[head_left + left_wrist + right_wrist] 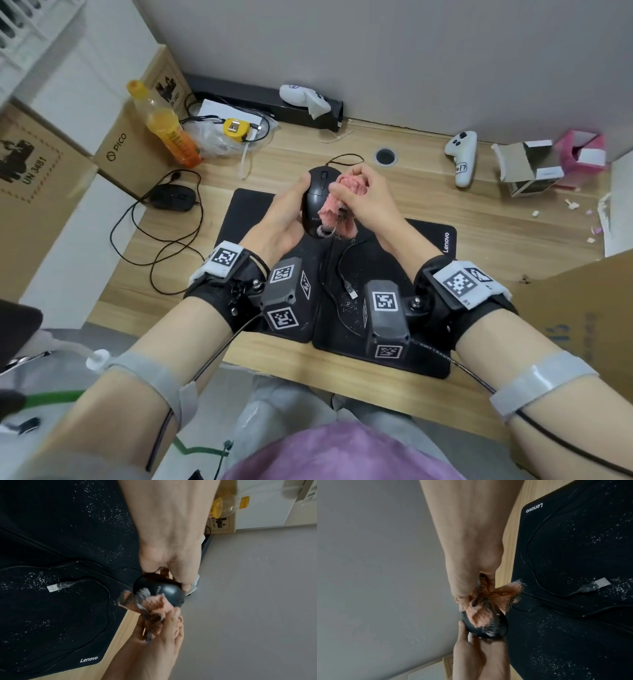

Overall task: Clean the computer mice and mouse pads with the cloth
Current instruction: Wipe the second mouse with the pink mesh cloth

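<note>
My left hand [291,202] grips a black wired mouse [317,198] and holds it up above the desk; the same mouse [163,589] shows in the left wrist view. My right hand [359,195] clutches a bunched pink cloth [346,192] and presses it against the mouse's top and right side. The cloth [481,609] has a dark mesh edge. Beneath lie two black mouse pads, a plain one [250,212] and a Lenovo one [431,240], both speckled with white crumbs. The mouse's cable and USB plug [351,291] rest on the pads. A second black mouse [174,197] sits at the left.
An orange drink bottle [164,126], a yellow tape measure [234,128] and cardboard boxes [120,150] stand at the back left. White controllers [462,157] and a torn box [527,168] are at the back right. A cardboard flap [575,308] juts in at my right.
</note>
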